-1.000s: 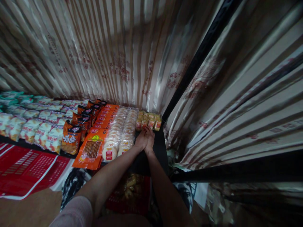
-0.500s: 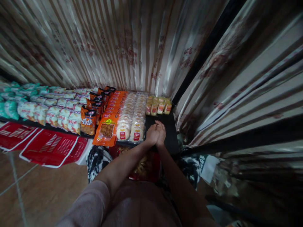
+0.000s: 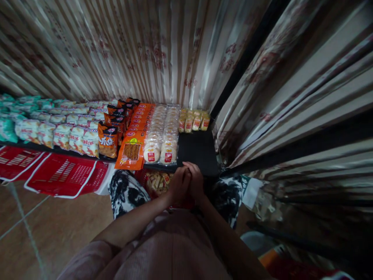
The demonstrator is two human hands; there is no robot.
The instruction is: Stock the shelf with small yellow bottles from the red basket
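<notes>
My left hand (image 3: 180,182) and my right hand (image 3: 196,181) are close together at the front edge of the black shelf (image 3: 198,149), in front of my body. Their fingers are curled in and pressed together; what they hold, if anything, is hidden. Below them, between my knees, a red basket with small wrapped snacks (image 3: 157,182) is partly covered by my hands and forearms. Two columns of round white packaged crackers (image 3: 168,149) lie on the shelf just left of my hands. Small yellow wrapped snacks (image 3: 192,121) stand in rows at its back right.
Orange snack bags (image 3: 131,151), orange-black bags (image 3: 107,140), white bags (image 3: 61,134) and green bags (image 3: 8,130) line the shelf leftward. Red shopping baskets (image 3: 62,177) sit below. Patterned curtains (image 3: 163,50) hang behind and right, beside a dark pole (image 3: 241,66).
Both hands have drawn back from over the black shelf toward my body, to above the basket. More of the bare shelf shows. The view has shifted slightly.
</notes>
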